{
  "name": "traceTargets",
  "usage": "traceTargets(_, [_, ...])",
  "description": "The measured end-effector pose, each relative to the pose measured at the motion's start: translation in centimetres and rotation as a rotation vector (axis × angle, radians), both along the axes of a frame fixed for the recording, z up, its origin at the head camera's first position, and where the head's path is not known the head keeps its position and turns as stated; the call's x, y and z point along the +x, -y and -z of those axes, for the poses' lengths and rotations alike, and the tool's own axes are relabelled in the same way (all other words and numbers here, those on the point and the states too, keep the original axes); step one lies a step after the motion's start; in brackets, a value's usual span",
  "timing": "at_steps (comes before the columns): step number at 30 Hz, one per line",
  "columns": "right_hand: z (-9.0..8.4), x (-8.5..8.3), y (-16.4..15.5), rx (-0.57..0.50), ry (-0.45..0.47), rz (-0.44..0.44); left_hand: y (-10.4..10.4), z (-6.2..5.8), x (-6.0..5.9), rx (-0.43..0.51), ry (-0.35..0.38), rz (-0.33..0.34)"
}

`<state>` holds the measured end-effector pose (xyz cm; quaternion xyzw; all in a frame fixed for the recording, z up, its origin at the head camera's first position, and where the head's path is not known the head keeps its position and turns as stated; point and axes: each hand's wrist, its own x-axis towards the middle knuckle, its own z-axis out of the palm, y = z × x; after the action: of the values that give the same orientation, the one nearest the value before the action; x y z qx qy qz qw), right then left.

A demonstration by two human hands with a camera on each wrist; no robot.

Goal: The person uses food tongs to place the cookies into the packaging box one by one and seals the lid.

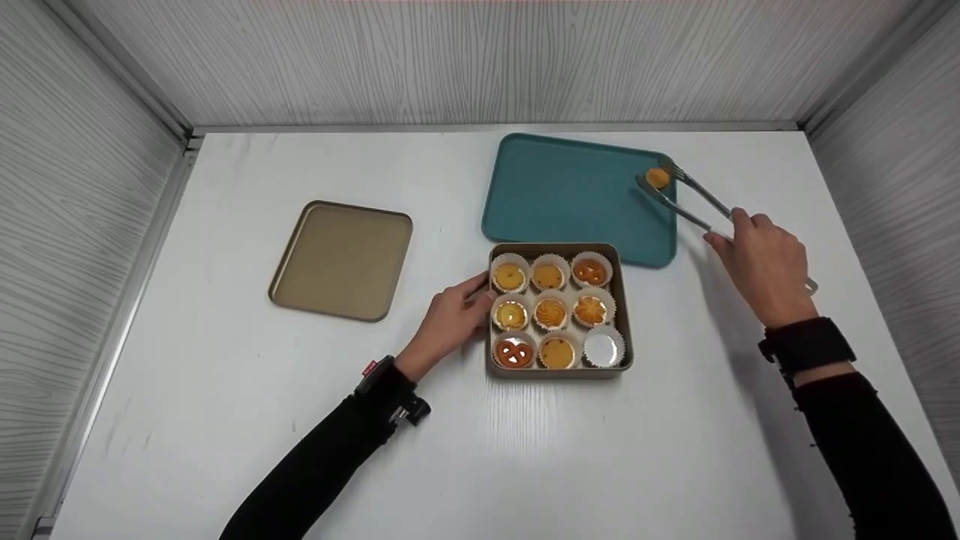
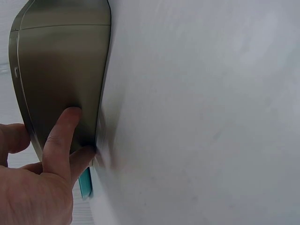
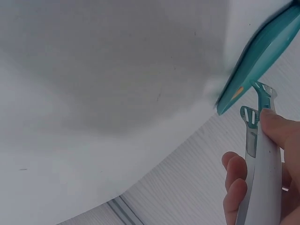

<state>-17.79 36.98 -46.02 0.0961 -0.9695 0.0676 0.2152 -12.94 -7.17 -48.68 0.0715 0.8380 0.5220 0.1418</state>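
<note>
Spreading across the whole scene is a white table [image 1: 225,420], walled in by pale panels. On it lie a teal tray [image 1: 570,195], a tin lid [image 1: 343,259] off to the left, and a square tin [image 1: 559,370] holding nine paper cups. Eight cups carry cookies; the cup [image 1: 604,347] at the near right corner is bare.

The right hand [image 1: 761,262] grips a pair of tongs [image 1: 694,204], whose tips pinch one small orange cookie [image 1: 658,178] over the tray's far right corner. The left hand [image 1: 450,322] rests against the tin's left wall with straight fingers, steadying it, grasping nothing.

Judging by this, the work looks barely begun: one cookie is out of the tin, not clearly set down yet, and eight remain.

Only the head view shows the cookies and the count. The left wrist view shows what it cannot: fingers [image 2: 63,133] pressed flat on the tin's side. The right wrist view shows the thumb and fingers curled round the tongs' handles, with the tray's edge [image 3: 253,70] beyond, but the cookie is only an orange glint there.
</note>
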Motion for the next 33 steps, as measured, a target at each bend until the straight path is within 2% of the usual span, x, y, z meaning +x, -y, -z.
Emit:
traceTargets(6, [0.3, -0.4, -0.2, 0.002, -0.010, -0.001, 0.0, 0.0, 0.0, -0.008, -0.001, 0.004])
traceTargets(14, [0.4, -1.0, -0.5, -0.001, 0.031, 0.026, 0.0, 0.1, -0.1, -0.024, 0.004, -0.007])
traceTargets(21, [0.7, -1.3, -0.7, -0.001, -0.009, 0.020, 0.0, 0.1, -0.1, -0.018, -0.011, 0.012])
traceTargets(27, [0.7, -1.4, -0.6, -0.011, 0.046, 0.042, 0.1, 0.2, -0.1, -0.020, -0.003, 0.007])
traceTargets(33, [0.8, -1.5, -0.4, 0.011, 0.056, 0.035, 0.0, 0.2, -0.1, -0.021, 0.002, 0.002])
